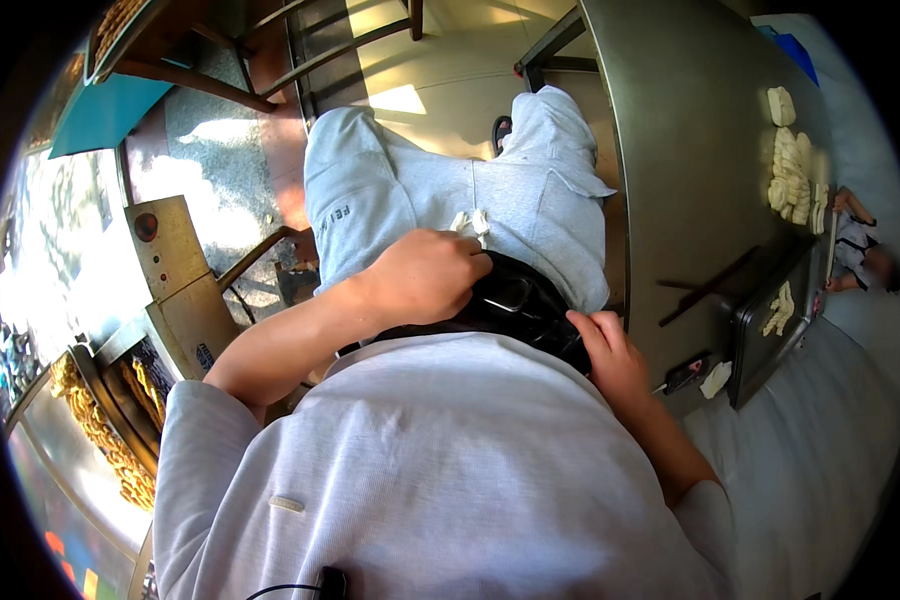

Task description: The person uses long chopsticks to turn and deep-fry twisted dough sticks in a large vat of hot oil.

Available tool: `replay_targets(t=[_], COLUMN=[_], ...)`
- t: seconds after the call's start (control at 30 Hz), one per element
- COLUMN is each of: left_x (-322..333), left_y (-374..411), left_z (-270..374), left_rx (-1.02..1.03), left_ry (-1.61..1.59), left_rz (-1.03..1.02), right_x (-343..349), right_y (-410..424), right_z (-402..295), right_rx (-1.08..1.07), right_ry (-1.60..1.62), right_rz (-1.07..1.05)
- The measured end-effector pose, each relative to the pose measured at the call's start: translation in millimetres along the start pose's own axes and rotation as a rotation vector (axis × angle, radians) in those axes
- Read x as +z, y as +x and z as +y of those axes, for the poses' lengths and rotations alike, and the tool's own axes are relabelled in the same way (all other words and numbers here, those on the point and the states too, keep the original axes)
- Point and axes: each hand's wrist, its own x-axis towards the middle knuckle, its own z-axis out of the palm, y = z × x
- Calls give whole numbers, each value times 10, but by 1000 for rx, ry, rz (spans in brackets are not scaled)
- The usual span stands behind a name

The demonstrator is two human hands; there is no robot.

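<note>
A black waist bag (506, 296) with a glossy surface lies across my lap, over light grey sweatpants (450, 180). My left hand (429, 274) is curled at the bag's upper left edge, fingers closed on it; its fingertips are hidden. At the bag's right end, my right hand (607, 345) pinches the edge between thumb and fingers. The bag's inside cannot be seen. White drawstring ends (471, 222) hang just beyond my left hand.
To the right, a metal table (690, 150) bears pale dough pieces (789, 176), a black tray (746, 337) with dough strips, and a phone (688, 373). Another person (859, 247) is beyond it. At left stand a metal control box (169, 247) and fried dough twists (105, 442).
</note>
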Motion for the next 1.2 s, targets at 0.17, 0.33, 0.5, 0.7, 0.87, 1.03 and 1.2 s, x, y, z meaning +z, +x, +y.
replay_targets(t=[0.17,0.33,0.5,0.7,0.87,1.03,1.2], left_x=[117,114,86,271,383,468,415], left_y=[147,45,250,596,629,630,626], left_z=[-8,141,48,24,50,43,85], left_rx=[89,247,277,273,251,227,139], left_ry=[-17,-101,-22,-67,-264,-219,-176], left_rz=[250,376,156,17,-39,-179,-325], right_x=[-100,152,198,300,463,519,558], right_y=[152,50,-9,-242,-339,-396,-365], right_z=[-308,-269,-538,-403,-431,-470,-415], right_rx=[24,69,254,330,389,387,268], right_ry=[24,-126,-93,160,150,214,241], right_rz=[-10,55,92,72,135,192,210])
